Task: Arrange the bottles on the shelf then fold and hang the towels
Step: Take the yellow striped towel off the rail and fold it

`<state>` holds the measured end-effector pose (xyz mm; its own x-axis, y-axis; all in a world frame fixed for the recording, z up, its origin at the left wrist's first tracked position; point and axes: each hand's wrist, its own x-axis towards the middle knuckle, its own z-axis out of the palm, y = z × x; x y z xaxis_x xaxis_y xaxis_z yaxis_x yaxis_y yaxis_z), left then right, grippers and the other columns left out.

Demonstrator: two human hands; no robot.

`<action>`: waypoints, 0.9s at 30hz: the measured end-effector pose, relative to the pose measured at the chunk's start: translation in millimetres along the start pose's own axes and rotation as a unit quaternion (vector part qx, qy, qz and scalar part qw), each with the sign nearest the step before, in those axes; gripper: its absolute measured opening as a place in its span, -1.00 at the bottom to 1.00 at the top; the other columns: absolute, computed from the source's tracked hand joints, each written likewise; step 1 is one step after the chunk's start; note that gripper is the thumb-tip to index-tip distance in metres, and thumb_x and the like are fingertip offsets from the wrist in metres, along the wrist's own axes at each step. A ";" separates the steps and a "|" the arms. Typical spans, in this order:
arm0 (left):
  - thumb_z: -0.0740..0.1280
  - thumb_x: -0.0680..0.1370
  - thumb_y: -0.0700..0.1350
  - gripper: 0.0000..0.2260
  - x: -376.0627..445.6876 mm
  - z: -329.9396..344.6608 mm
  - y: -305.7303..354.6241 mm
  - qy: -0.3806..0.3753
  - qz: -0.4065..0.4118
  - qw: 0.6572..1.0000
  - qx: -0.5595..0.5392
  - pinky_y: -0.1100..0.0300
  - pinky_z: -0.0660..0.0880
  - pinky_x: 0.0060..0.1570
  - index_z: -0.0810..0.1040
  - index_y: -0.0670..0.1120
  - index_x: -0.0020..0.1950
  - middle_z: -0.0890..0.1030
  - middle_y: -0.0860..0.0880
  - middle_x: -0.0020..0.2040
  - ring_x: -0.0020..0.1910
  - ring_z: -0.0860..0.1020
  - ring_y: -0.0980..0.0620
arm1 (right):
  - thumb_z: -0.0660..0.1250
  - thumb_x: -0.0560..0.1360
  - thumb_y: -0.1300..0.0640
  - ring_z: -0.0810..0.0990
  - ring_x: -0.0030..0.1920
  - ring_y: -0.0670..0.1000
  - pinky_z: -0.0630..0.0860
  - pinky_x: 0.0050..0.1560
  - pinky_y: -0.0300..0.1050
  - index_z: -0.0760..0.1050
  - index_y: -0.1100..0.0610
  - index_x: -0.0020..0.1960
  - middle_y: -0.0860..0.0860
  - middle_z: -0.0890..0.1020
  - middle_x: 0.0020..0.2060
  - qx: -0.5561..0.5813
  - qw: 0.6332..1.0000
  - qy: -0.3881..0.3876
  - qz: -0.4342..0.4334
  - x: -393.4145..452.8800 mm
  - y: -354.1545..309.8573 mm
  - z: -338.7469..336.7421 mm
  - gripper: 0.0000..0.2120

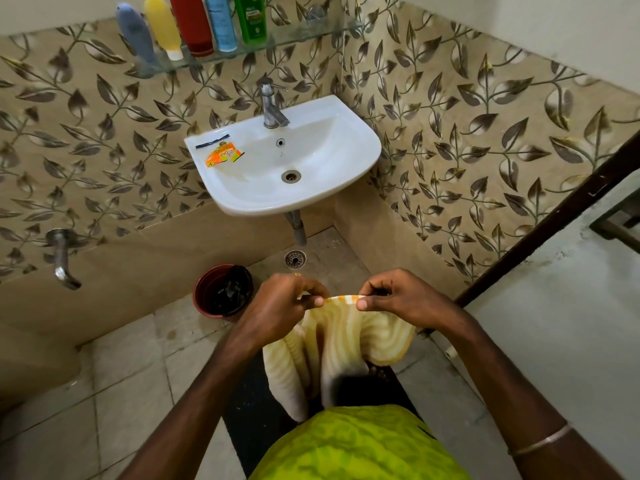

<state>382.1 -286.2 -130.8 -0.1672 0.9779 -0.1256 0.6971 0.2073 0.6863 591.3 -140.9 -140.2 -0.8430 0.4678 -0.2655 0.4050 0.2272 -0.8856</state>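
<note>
Yellow-striped towel hangs between both hands, top edge level, length dropping toward the person | left hand and right hand each pinch that edge, near together, equally close | count: one towel, five bottles upright along the glass shelf

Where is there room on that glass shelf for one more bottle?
The right half of the glass shelf, from the green bottle to the shelf's right end, looks mostly bare. The left half is crowded: blue-grey, yellow, red and light blue bottles stand close together.
</note>
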 end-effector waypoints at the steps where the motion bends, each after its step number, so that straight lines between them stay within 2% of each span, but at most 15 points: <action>1: 0.43 0.55 -0.06 -0.74 0.0 2.4 3.2 -0.016 0.002 1.000 0.001 0.01 0.56 0.18 0.64 0.05 0.23 0.67 0.09 0.20 0.19 0.60 0.14 | 0.51 0.49 0.05 0.66 -0.15 -0.04 0.55 -0.10 -0.06 0.70 0.09 -0.05 0.07 0.72 -0.15 -0.006 1.000 -0.006 0.001 0.8 -1.0 1.3 -0.89; 3: 0.43 0.54 -0.01 -0.61 0.5 10.0 13.1 -0.045 0.017 0.999 0.013 0.04 0.51 0.26 0.55 0.08 0.37 0.60 0.07 0.33 0.30 0.55 0.11 | 0.51 0.49 0.03 0.65 -0.15 -0.08 0.53 -0.09 -0.09 0.70 0.06 -0.06 0.02 0.72 -0.16 -0.015 1.000 -0.022 0.003 2.7 -3.7 5.4 -0.89; 4: 0.44 0.54 -0.03 -0.60 1.2 15.0 18.5 -0.049 0.031 0.998 0.005 0.06 0.52 0.24 0.54 0.10 0.38 0.60 0.07 0.32 0.29 0.56 0.12 | 0.52 0.48 0.02 0.66 -0.14 -0.07 0.52 -0.08 -0.09 0.70 0.05 -0.07 0.00 0.72 -0.16 -0.020 0.999 -0.028 0.003 3.9 -4.1 7.6 -0.89; 6: 0.43 0.55 -0.09 -0.66 2.7 23.5 24.4 -0.044 0.050 0.998 -0.008 0.08 0.57 0.11 0.58 0.11 0.32 0.67 0.08 0.20 0.16 0.62 0.16 | 0.52 0.47 0.00 0.67 -0.09 0.01 0.52 -0.07 -0.06 0.70 0.05 -0.08 0.00 0.72 -0.15 -0.035 0.999 -0.028 0.005 5.1 -3.7 9.7 -0.88; 10: 0.42 0.56 -0.11 -0.85 6.4 26.3 25.1 -0.038 0.018 0.998 0.044 0.01 0.58 -0.03 0.70 -0.05 0.11 0.72 0.00 0.00 -0.05 0.64 0.07 | 0.49 0.52 0.05 0.67 -0.06 0.04 0.53 -0.08 -0.07 0.70 0.04 -0.03 -0.02 0.72 -0.14 -0.048 0.998 -0.037 0.008 1.8 2.5 3.4 -0.92; 14: 0.42 0.55 -0.13 -0.88 7.9 22.4 21.2 -0.022 0.016 0.998 0.055 0.00 0.58 -0.05 0.71 -0.04 0.06 0.72 0.03 -0.04 -0.08 0.64 0.08 | 0.50 0.51 0.07 0.69 -0.07 -0.02 0.58 -0.04 -0.02 0.71 -0.01 -0.02 -0.05 0.73 -0.12 -0.037 0.999 -0.013 0.019 -1.2 12.3 -2.1 -0.94; 18: 0.42 0.55 -0.11 -0.90 10.4 17.3 10.5 -0.026 -0.001 0.999 0.047 -0.02 0.59 -0.03 0.70 -0.02 0.03 0.71 0.06 -0.07 -0.07 0.64 0.10 | 0.50 0.51 0.15 0.72 -0.08 0.02 0.62 0.00 0.02 0.72 0.08 -0.02 0.01 0.75 -0.13 -0.011 1.000 0.014 0.024 -5.6 23.0 -6.5 -0.93; 23: 0.43 0.55 -0.09 -0.91 9.8 12.8 6.4 -0.018 -0.003 0.999 0.040 -0.01 0.60 -0.03 0.70 -0.03 0.02 0.71 0.08 -0.09 -0.09 0.64 0.15 | 0.50 0.50 0.16 0.69 -0.15 -0.11 0.59 -0.10 -0.17 0.72 0.03 -0.05 -0.06 0.74 -0.17 -0.007 0.999 0.038 0.032 -14.9 30.5 -13.8 -0.94; 27: 0.43 0.55 -0.09 -0.93 10.3 6.7 3.3 -0.005 -0.008 0.999 0.037 0.05 0.60 -0.04 0.70 -0.01 0.00 0.69 0.11 -0.11 -0.12 0.62 0.20 | 0.49 0.51 0.13 0.69 -0.12 0.00 0.61 -0.08 -0.02 0.70 0.00 -0.04 0.00 0.72 -0.15 -0.021 0.998 0.053 0.027 -21.6 36.7 -21.3 -0.94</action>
<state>387.4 -275.3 -134.6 -0.1721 0.9746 -0.1431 0.7440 0.2239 0.6296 631.9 -124.5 -158.8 -0.7782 0.5682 -0.2676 0.4648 0.2346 -0.8538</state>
